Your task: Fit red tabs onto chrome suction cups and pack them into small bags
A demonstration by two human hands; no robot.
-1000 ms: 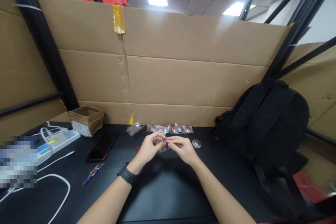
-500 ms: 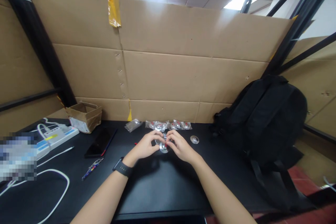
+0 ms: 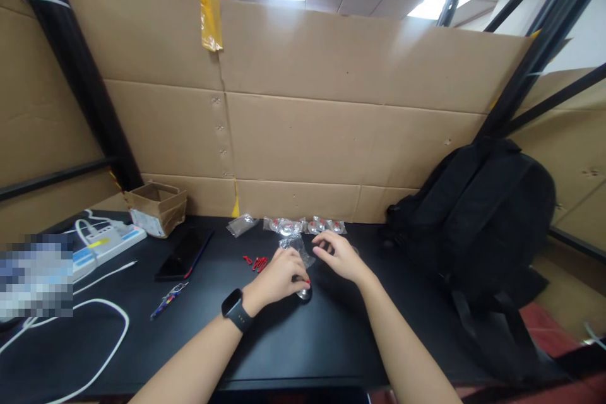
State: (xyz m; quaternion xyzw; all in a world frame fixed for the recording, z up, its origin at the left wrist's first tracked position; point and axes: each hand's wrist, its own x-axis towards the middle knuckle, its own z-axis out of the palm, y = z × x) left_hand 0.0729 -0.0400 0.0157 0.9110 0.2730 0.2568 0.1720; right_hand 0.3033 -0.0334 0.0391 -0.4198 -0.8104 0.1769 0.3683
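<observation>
My left hand, with a dark watch on its wrist, is closed on a small round silver piece with a bit of red at its top, low over the black table. My right hand is apart from it to the right, its fingers spread and holding nothing visible. Between the hands and the back wall lies a clear plastic bag. Several red pieces lie just left of my left hand. Round silver items in clear wrappers form a row along the wall.
A black backpack stands at the right. On the left are an open cardboard box, a black phone, a keychain, a power strip and white cables. Cardboard walls the back.
My hands have separated. My left hand has come nearer the front edge with the silver piece, and my right hand has let go and opened. The red pieces and plastic bag now show more.
</observation>
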